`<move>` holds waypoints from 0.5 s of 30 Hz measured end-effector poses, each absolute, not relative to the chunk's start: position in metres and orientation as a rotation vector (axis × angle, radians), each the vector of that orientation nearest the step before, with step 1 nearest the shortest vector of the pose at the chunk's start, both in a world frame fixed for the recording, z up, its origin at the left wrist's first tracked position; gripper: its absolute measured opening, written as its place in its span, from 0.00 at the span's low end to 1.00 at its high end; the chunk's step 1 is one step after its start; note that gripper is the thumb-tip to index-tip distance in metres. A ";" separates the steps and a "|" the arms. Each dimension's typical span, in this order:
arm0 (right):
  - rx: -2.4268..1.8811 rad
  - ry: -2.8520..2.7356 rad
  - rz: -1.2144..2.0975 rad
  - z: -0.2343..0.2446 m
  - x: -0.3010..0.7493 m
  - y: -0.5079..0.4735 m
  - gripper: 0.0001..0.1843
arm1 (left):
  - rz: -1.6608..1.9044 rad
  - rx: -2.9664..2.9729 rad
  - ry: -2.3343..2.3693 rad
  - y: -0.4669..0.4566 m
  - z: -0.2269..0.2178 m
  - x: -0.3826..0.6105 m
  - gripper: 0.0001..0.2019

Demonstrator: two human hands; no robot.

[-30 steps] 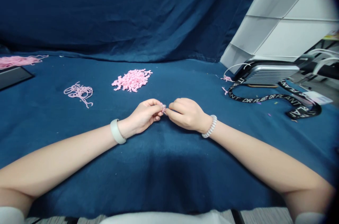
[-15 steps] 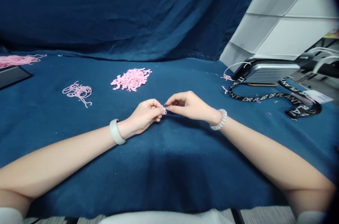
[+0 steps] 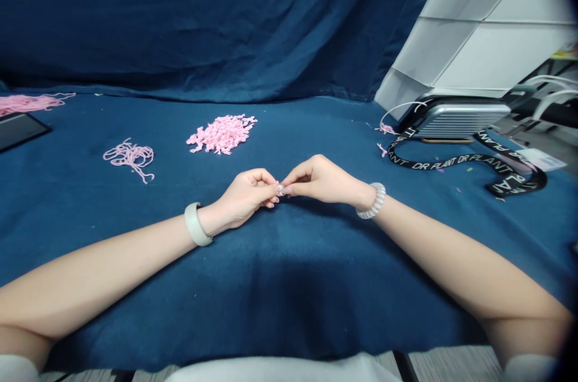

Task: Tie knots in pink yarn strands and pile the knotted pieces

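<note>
- A navy cloth backdrop (image 3: 180, 20) hangs across the top of the frame, and a matching navy cloth covers the surface (image 3: 289, 285) below it.
- A large white panel (image 3: 469, 50) leans in at the upper right, divided into sections by thin lines.
- The left hand (image 3: 246, 198) and right hand (image 3: 323, 180) meet near the center of the frame, raised slightly over the cloth. Both are closed into a fine pinch, fingertips nearly meeting.
- A small pink yarn piece (image 3: 280, 189) sits between the fingertips, gripped by both hands; it's too small to make out its shape.
- A silver ribbed case (image 3: 463, 120) lies at the right, with a black strap (image 3: 456, 160) printed "DR PLANT" curving in front of it.
- A dark flat slab (image 3: 18, 131) sits at the far left edge, with pink yarn strands (image 3: 27, 105) just behind it.
- A heap of crinkled pink yarn (image 3: 222, 134) lies above the hands – the largest pile near them.
- A loose pink yarn loop (image 3: 130, 157) lies left of the heap, well apart from it.
- A pale band (image 3: 194, 224) circles the left wrist, and a white coil bracelet (image 3: 374, 201) circles the right.
</note>
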State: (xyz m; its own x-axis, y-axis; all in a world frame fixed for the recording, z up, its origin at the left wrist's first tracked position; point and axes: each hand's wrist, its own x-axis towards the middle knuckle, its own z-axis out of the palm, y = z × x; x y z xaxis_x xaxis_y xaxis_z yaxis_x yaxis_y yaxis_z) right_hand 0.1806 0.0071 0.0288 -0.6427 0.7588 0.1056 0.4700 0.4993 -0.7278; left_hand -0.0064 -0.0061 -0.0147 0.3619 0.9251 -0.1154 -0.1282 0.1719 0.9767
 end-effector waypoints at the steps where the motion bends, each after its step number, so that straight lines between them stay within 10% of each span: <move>1: -1.016 -2.335 0.950 0.029 0.181 0.007 0.10 | 0.909 1.136 0.897 -0.006 -0.015 -0.007 0.09; 15: -1.019 -2.349 1.064 0.033 0.183 0.007 0.13 | 0.859 1.129 0.892 -0.006 -0.014 -0.008 0.09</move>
